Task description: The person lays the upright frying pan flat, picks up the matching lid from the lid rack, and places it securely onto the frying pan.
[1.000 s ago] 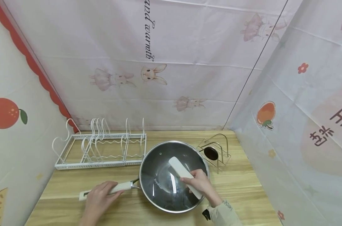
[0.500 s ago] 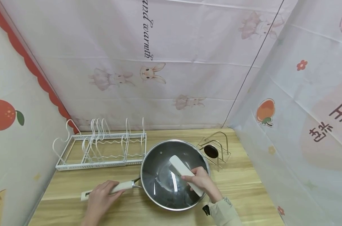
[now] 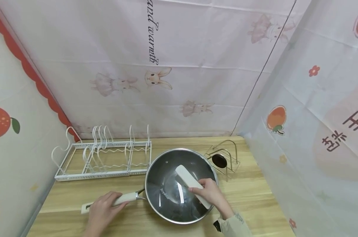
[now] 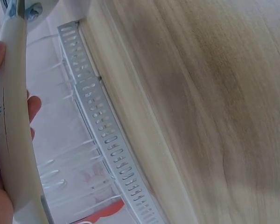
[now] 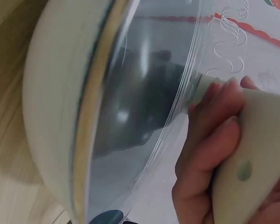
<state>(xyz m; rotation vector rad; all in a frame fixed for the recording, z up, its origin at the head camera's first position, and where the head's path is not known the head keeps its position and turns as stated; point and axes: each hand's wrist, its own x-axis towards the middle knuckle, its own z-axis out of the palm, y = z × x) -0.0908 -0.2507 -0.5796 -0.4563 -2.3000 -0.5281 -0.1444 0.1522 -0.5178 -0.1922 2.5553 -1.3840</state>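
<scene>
A wok with a cream outside stands on the wooden table, covered by a glass lid with a metal rim. My left hand grips the wok's long cream handle, fingers curled around it. On top of the lid is a wide cream grip bar. My right hand holds this bar near its lower right end; in the right wrist view the curled fingers wrap its side. The lid appears to sit on the wok's rim.
A white wire dish rack stands at the back left, close to the wok. Behind the wok on the right is a small gold wire stand with a dark round piece. Printed cloth walls enclose the table.
The whole head view shifts slightly. Both hands keep their hold on the handle and the lid's grip bar, and the wok and lid show no clear movement.
</scene>
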